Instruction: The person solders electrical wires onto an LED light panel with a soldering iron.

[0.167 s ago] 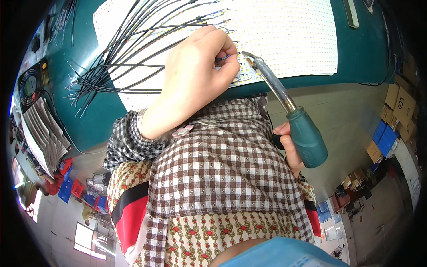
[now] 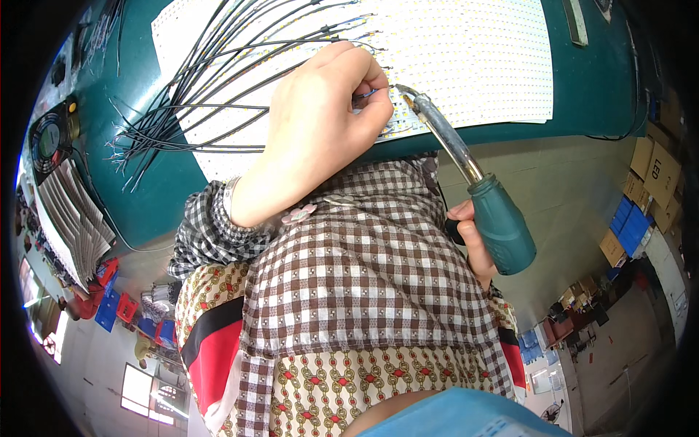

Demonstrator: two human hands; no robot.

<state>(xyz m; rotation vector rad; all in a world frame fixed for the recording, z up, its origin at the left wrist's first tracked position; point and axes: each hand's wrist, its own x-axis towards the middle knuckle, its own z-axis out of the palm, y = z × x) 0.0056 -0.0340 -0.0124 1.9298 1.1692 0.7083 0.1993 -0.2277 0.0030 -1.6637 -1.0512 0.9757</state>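
Observation:
My left hand (image 2: 329,109) rests over the white LED board (image 2: 473,62), thumb and forefinger pinching the end of a thin black cable. Several more black cables (image 2: 218,73) fan out to the left, their tips lying along the board. A soldering iron (image 2: 502,224) with a green handle is in my right hand (image 2: 475,244), whose fingers partly show behind the handle. The iron's bent tip (image 2: 405,90) points at the board just right of my left fingertips. Whether it touches the board or wire, I cannot tell.
The board lies on a green table (image 2: 590,95). At the left stand a small fan (image 2: 51,138) and a stack of white strips (image 2: 73,218). Cardboard boxes (image 2: 659,171) and a blue bin (image 2: 632,224) are on the right. A metal strip (image 2: 575,22) lies at the far right.

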